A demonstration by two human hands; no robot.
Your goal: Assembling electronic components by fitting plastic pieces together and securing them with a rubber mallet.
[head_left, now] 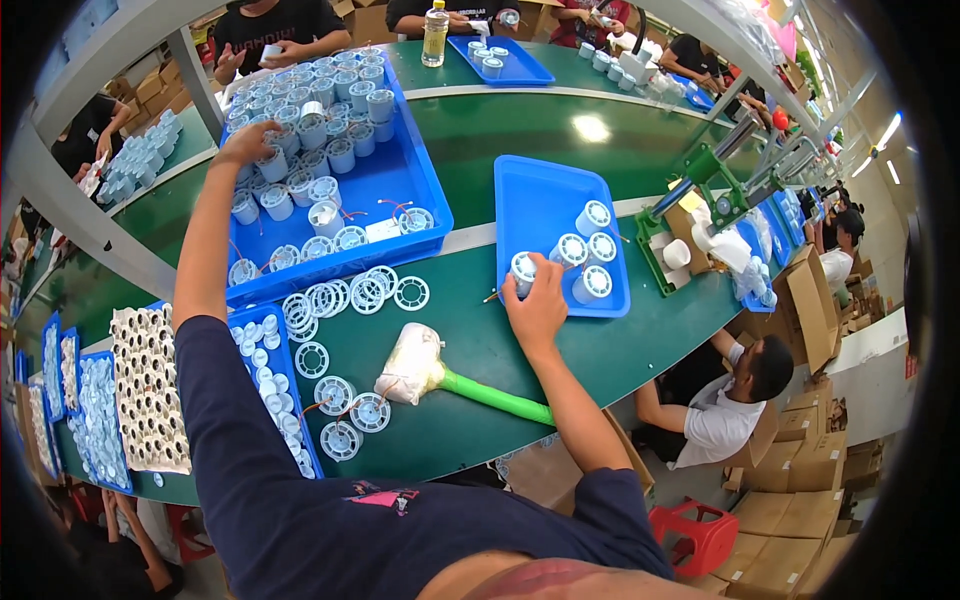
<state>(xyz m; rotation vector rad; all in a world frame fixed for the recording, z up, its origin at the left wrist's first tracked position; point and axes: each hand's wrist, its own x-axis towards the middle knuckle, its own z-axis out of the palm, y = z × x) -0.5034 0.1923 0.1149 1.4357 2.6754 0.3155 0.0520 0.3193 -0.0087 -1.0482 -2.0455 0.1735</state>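
My left hand [248, 145] reaches into a large blue crate [390, 175] of light-blue cylindrical plastic housings. Its fingers close on the top of one housing [273, 166] in the pile. In front of me to the right, my right hand [538, 305] grips another cylindrical housing [522, 267] with a slotted round top, at the left edge of a shallow blue tray [535, 185]. Several similar housings [593, 284] stand upright in that tray, some with thin wires. Between my arms lies a mallet [412, 365] with a white wrapped head and a green handle.
Slotted plastic rings [411, 292] and wired round parts [370, 411] lie near the mallet. A blue tray of small caps [277, 380] sits by my left arm. A green hand press [690, 215] stands at right. A seated person [720, 400] and co-workers across the table are nearby.
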